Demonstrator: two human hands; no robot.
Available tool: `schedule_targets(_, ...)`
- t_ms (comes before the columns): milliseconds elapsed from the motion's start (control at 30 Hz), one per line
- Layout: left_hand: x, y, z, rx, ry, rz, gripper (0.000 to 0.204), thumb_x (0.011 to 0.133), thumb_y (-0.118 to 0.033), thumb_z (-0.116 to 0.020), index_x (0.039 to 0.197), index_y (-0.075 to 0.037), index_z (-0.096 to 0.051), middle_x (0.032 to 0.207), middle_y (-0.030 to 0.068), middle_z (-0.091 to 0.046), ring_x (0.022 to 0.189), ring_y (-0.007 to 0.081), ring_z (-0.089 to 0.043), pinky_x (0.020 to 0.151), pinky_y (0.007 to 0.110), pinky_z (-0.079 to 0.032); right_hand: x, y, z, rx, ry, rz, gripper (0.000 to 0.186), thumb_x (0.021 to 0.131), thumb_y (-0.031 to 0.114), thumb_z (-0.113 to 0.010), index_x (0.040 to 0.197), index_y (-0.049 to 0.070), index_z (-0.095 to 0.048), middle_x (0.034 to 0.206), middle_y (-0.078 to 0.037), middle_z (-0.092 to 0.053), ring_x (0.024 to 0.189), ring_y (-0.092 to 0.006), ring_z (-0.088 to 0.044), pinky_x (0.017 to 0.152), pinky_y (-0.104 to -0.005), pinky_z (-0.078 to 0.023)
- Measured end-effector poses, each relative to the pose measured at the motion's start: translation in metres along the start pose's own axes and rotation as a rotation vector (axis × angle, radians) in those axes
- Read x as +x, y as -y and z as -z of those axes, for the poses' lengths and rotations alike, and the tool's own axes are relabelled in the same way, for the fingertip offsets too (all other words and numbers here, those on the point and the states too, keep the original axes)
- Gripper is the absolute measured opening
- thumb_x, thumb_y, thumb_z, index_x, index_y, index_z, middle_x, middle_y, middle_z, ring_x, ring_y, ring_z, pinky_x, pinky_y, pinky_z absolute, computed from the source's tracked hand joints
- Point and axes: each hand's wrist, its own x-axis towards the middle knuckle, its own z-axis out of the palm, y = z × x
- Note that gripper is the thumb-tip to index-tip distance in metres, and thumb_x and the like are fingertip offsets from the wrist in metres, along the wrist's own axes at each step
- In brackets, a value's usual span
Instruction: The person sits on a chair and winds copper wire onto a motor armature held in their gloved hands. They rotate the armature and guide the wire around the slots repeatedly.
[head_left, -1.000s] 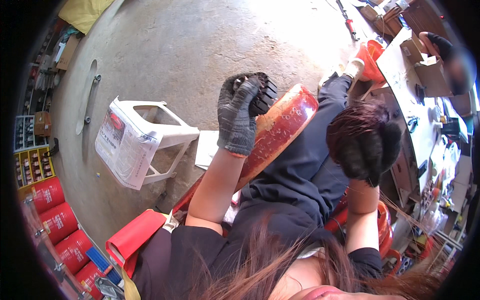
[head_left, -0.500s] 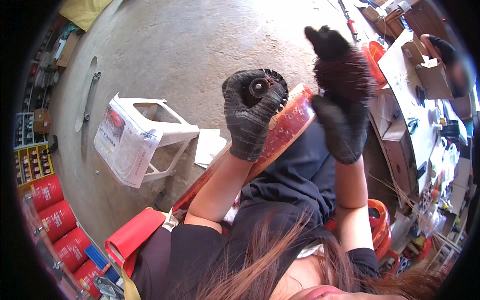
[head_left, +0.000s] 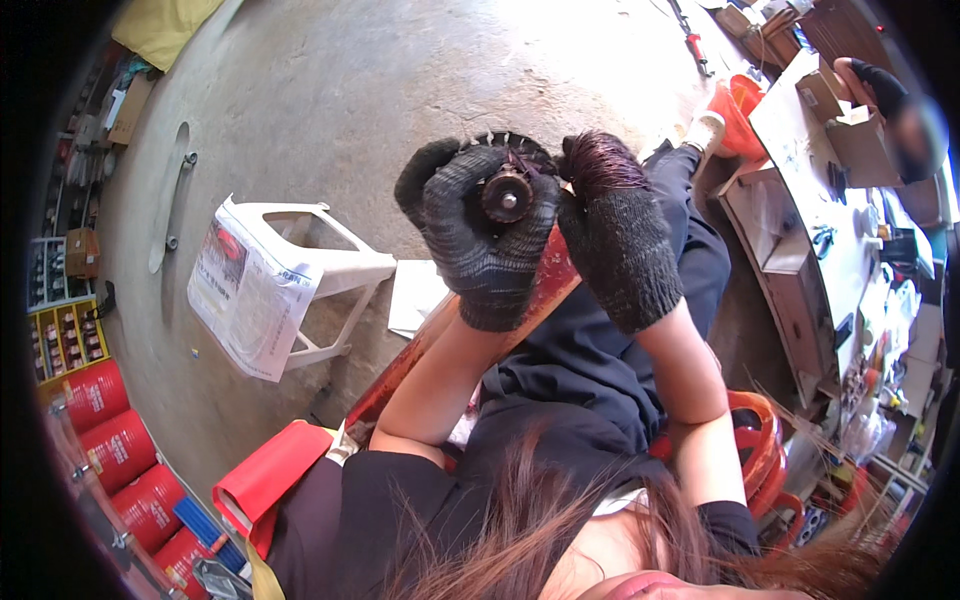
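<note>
My gloved left hand (head_left: 480, 235) is closed round a dark round toothed piece (head_left: 507, 198), its hub facing up, with short prongs along the rim. My gloved right hand (head_left: 618, 240) is closed on a bundle of dark reddish-brown fibres (head_left: 607, 160), held right beside the round piece; whether they touch is unclear. Under my hands a scuffed orange-red board (head_left: 548, 280) lies slantwise beside my dark-trousered legs (head_left: 700, 275).
A white stool (head_left: 260, 280) with printed paper, red canisters (head_left: 115, 440), a red folder (head_left: 262, 475) and a skateboard (head_left: 168, 220) are at left. At right stand a cluttered white bench (head_left: 810, 280), red bucket (head_left: 740, 115) and cardboard boxes (head_left: 860, 150), with another person (head_left: 890, 105) behind them.
My right hand has come in toward my left with the fibres, after rising and then lowering. My left hand has turned the round piece so its hub shows.
</note>
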Motion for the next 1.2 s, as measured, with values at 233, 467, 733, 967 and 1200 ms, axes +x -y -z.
schedule_targets(233,0.009,-0.007,0.013,-0.862,0.161,0.836,0.019,0.083,-0.014,-0.066,0.098,-0.005,-0.059,0.091,0.0074,-0.06,0.079,0.0183,-0.058,0.072,0.027,-0.051,-0.008,-0.027,-0.002,0.166,-0.023,-0.184,0.026,0.078,-0.008,-0.059,0.104,-0.003,-0.055,0.093,-0.016,-0.06,0.09,-0.0254,-0.061,0.079,-0.0336,-0.048)
schedule_targets(467,0.004,0.004,0.008,-0.981,0.237,0.986,0.022,0.085,-0.014,-0.062,0.103,-0.002,-0.058,0.091,0.0094,-0.065,0.081,0.0158,-0.064,0.072,0.028,-0.054,0.018,-0.041,0.037,-0.265,-0.064,0.104,0.023,0.077,0.001,-0.066,0.099,-0.001,-0.06,0.093,-0.017,-0.059,0.088,-0.0326,-0.058,0.08,-0.0381,-0.047)
schedule_targets(733,0.005,0.004,0.008,-0.514,0.56,0.548,0.028,0.075,-0.001,-0.069,0.099,-0.002,-0.055,0.095,0.0076,-0.055,0.079,0.0141,-0.06,0.068,0.026,-0.053,0.027,-0.05,0.086,-0.394,-0.022,0.203,0.033,0.086,0.014,-0.059,0.118,0.005,-0.056,0.112,-0.016,-0.059,0.107,-0.0306,-0.055,0.093,-0.0393,-0.042)
schedule_targets(967,0.008,0.01,0.009,-0.656,0.151,0.778,0.017,0.085,-0.012,-0.064,0.1,-0.006,-0.059,0.09,0.0085,-0.064,0.073,0.0134,-0.062,0.061,0.025,-0.052,-0.035,-0.044,0.097,-0.401,0.295,0.12,0.024,0.081,0.008,-0.064,0.105,0.004,-0.059,0.099,-0.016,-0.059,0.093,-0.0312,-0.058,0.081,-0.0394,-0.046)
schedule_targets(1200,0.003,0.008,0.002,-0.747,0.015,0.887,0.016,0.084,-0.012,-0.066,0.096,-0.006,-0.057,0.085,0.0032,-0.06,0.071,0.0111,-0.059,0.061,0.024,-0.051,-0.049,-0.008,0.065,0.126,0.761,0.087,0.012,0.08,0.013,-0.063,0.084,0.003,-0.059,0.078,-0.016,-0.058,0.071,-0.034,-0.059,0.064,-0.0382,-0.049)
